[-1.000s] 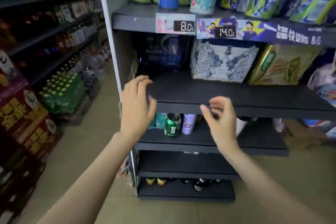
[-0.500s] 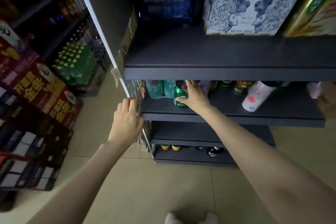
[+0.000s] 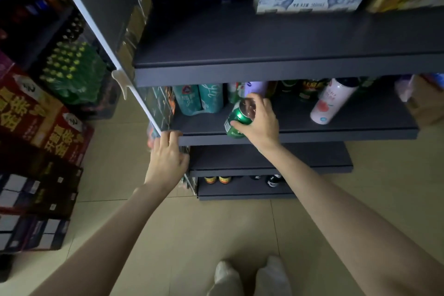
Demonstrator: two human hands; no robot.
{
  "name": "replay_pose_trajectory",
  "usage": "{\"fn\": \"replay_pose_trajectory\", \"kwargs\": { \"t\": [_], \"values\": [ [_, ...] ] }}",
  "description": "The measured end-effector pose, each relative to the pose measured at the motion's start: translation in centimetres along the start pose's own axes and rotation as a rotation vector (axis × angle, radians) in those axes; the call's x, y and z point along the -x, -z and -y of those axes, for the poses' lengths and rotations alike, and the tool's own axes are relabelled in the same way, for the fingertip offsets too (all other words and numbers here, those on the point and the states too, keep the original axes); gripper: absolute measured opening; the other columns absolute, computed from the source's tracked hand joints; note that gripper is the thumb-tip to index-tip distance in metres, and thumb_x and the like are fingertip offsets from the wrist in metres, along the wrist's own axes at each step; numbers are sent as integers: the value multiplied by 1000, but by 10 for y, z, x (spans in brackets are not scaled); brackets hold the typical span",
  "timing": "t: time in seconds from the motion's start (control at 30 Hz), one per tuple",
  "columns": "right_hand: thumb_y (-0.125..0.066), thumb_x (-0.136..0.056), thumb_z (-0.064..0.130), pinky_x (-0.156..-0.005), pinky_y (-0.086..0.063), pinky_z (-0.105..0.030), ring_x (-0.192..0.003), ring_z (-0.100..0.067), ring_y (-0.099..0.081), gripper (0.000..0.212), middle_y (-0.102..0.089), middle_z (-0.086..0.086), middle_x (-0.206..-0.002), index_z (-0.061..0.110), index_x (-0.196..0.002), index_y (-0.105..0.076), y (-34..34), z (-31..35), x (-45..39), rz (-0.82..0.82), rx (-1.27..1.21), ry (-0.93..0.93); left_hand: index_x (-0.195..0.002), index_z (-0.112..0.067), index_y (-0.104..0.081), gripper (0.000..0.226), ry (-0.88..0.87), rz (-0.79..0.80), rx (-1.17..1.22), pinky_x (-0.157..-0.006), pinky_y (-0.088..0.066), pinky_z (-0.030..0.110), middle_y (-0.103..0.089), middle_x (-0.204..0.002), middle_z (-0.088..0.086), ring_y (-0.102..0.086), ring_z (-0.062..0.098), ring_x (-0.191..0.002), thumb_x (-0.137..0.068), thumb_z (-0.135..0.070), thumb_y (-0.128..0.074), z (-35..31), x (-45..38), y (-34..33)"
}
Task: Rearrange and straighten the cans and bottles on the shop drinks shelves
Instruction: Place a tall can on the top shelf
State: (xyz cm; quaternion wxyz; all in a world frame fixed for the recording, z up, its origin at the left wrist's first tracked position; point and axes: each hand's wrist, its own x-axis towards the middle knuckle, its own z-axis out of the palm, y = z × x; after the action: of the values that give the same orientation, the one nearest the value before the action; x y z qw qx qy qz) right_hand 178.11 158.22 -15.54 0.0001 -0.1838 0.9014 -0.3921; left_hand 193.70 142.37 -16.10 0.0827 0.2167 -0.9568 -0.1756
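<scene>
Right hand (image 3: 260, 120) grips a tilted green can (image 3: 236, 119); left hand (image 3: 167, 158) (fingers curled) holds the shelf (image 3: 312, 133) corner.

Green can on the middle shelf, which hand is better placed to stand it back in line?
Right. The right hand already grips the green can, tilted at the shelf front edge. The left hand is lower, at the shelf's left corner, away from the can.

- Dark shelf (image 3: 336, 127), holding cans and bottles.
- Left of the tilted white bottle (image 3: 332, 101): two teal cans (image 3: 199, 101), green can (image 3: 236, 120) at the front edge.
</scene>
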Motion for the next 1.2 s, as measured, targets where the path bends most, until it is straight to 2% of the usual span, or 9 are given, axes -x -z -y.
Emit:
{"fn": "replay_pose_trajectory", "kwargs": {
  "t": [0.23, 0.47, 0.57, 0.67, 0.73, 0.83, 0.93, 1.03, 1.2],
  "values": [
    [-85, -59, 19, -89, -42, -25, -107, -17, -52, 72, -50, 1, -114, 15, -119, -46, 73, -79, 30, -95, -116, -180, -125, 5, -45, 44, 45, 84, 192, -96, -29, 42, -43, -123, 25, -39, 42, -112, -82, -1, -54, -56, -21, -57],
    [-87, -58, 18, -84, -34, -14, -97, -7, -44, 73, -44, 2, -112, 8, -120, -48, 112, -141, 52, -65, -40, -161, -125, 4, -44, 45, 32, 71, 142, -97, -30, 43, -44, -123, 25, -40, 40, -114, -82, -3, -53, -92, -16, -90],
    [-87, -58, 19, -85, -36, -18, -96, -10, -45, 73, -45, 0, -111, 7, -119, -47, 124, -179, 67, -31, -30, -158, -123, 5, -46, 43, 30, 68, 132, -93, -32, 45, -45, -120, 25, -41, 41, -111, -81, -2, -53, -117, 0, -109],
    [-86, -58, 16, -89, -46, -34, -102, -20, -51, 72, -48, -7, -115, 7, -118, -46, 117, -236, 90, -10, -50, -242, -126, 2, -45, 44, 5, 125, 100, -90, -33, 45, -45, -123, 22, -41, 40, -110, -82, -3, -53, -134, 25, -148],
    [-86, -54, 17, -84, -51, -46, -104, -24, -53, 74, -48, -6, -114, 9, -116, -46, 102, -280, 110, -7, -51, -325, -127, 0, -44, 44, -13, 173, 69, -89, -32, 44, -45, -124, 21, -41, 39, -111, -84, -4, -52, -139, 40, -182],
    [-86, -51, 19, -78, -53, -51, -104, -26, -55, 75, -46, -1, -111, 9, -115, -48, 72, -341, 134, -6, -47, -410, -129, -2, -43, 44, -72, 256, -14, -89, -32, 43, -44, -126, 19, -40, 38, -113, -86, -6, -51, -133, 50, -233],
    [-85, -58, 11, -90, -48, -39, -107, -25, -52, 72, -46, -7, -115, 3, -119, -48, 41, -387, 133, -53, -1, -397, -127, -1, -45, 44, -123, 260, -82, -89, -31, 44, -46, -124, 21, -41, 39, -113, -84, -6, -52, -119, 35, -281],
    [-83, -62, 11, -85, -35, -17, -107, -19, -49, 70, -47, -12, -121, 1, -121, -46, 22, -403, 114, -126, -11, -355, -128, -1, -43, 44, -118, 238, -101, -91, -30, 43, -45, -125, 21, -40, 37, -115, -85, -6, -50, -112, 17, -314],
    [-84, -61, 14, -82, -37, -17, -99, -14, -47, 70, -47, -11, -120, 5, -118, -45, 13, -407, 65, -152, -23, -236, -130, -3, -42, 45, -152, 248, -102, -92, -31, 43, -44, -127, 20, -39, 37, -116, -86, -8, -49, -112, 8, -346]
  ]
}}
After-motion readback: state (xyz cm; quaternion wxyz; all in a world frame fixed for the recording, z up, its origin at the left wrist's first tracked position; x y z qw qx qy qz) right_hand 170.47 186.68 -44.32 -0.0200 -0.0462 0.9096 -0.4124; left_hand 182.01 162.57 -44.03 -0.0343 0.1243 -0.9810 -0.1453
